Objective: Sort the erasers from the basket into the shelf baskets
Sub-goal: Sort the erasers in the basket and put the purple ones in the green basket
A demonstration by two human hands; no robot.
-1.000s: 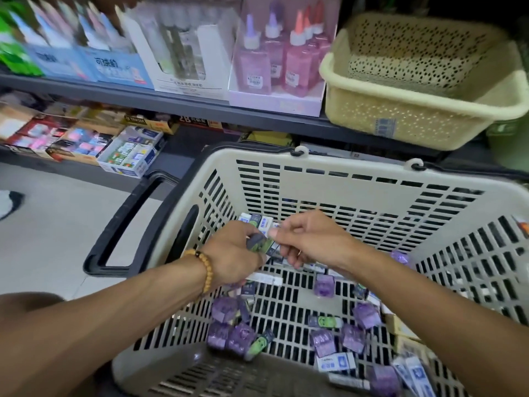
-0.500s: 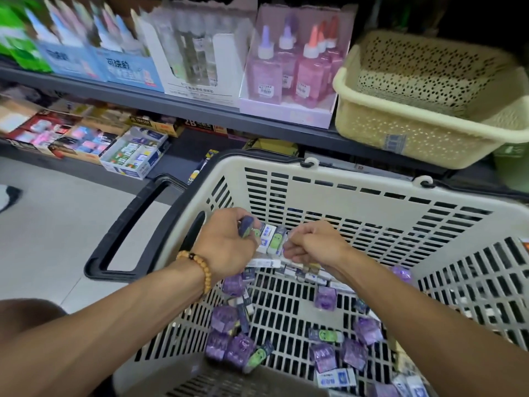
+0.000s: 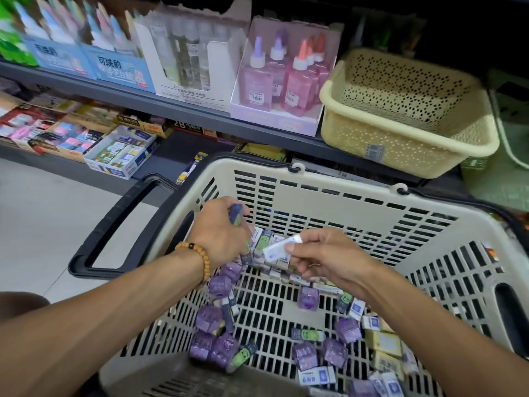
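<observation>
- Holding a white-wrapped eraser (image 3: 282, 247) pinched between thumb and fingers, the right hand (image 3: 323, 256) sat above the far end of the shopping basket (image 3: 329, 202).
- Left hand (image 3: 220, 233) was clenched round a dark blue eraser (image 3: 236, 214) sticking up out of the fist, with what looked like more small packs under the palm; exact count could not be told.
- Left wrist wore a beaded bracelet (image 3: 197, 253).
- Both hands were inside the basket, close together but not touching.
- Basket was beige with slotted walls and floor, and a black handle (image 3: 114, 224) was folded out to its left side.
- A row of boxed erasers (image 3: 269, 245) stood against the far wall just below the hands.
- Purple wrapped erasers (image 3: 211, 342) lay clustered at the near left of the basket floor, with more scattered at centre and right.
- Green-faced eraser (image 3: 309, 335) lay flat mid-floor; white and blue erasers (image 3: 316, 375) and yellowish boxes (image 3: 385, 343) were piled at the right corner.
- Cream perforated shelf basket (image 3: 406, 121) sat on the shelf (image 3: 200, 116) behind the shopping basket, to the right; inside looked bare as far as visible.
- Green basket (image 3: 509, 156) was partly in view just right of it.
- Pink and purple glue bottles (image 3: 283, 78) stood in a display box left of the cream basket, with other boxed stock further left, blurred.
- Lower shelf at left carried open trays of small packs (image 3: 120, 151).
</observation>
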